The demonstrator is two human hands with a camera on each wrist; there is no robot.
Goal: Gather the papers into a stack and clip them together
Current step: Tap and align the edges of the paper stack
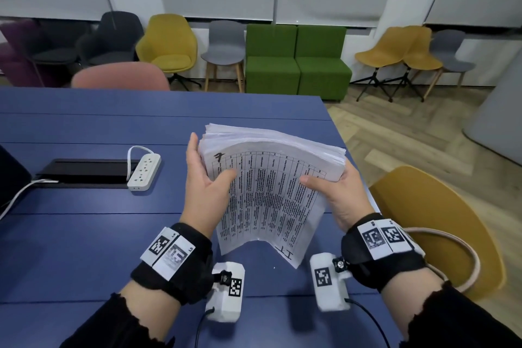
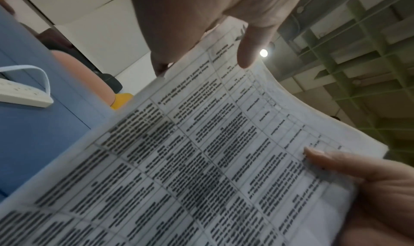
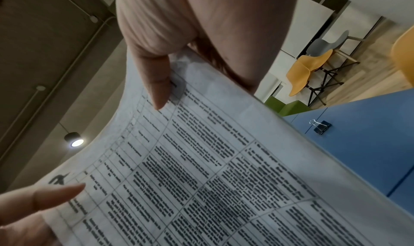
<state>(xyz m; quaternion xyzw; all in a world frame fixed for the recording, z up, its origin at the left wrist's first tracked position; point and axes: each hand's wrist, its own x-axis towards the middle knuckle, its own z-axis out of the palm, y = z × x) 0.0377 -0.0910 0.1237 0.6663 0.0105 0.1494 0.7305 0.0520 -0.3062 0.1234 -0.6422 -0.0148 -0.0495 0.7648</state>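
A thick stack of printed papers (image 1: 268, 192) stands tilted above the blue table (image 1: 84, 248), its sheets bowed and fanned along the top edge. My left hand (image 1: 211, 155) grips its left side, thumb on the front page and fingers behind. My right hand (image 1: 327, 178) grips the right side the same way. In the left wrist view the stack (image 2: 201, 161) fills the frame under my left hand (image 2: 212, 28). A black binder clip (image 3: 322, 127) lies on the table in the right wrist view, beyond the stack (image 3: 224, 170); the head view does not show it.
A white power strip (image 1: 144, 171) lies left of the stack beside a black cable slot (image 1: 84, 171). The table's right edge runs just past my right hand, with a yellow chair (image 1: 440, 220) beside it. A pink chair (image 1: 118, 76) stands at the far side.
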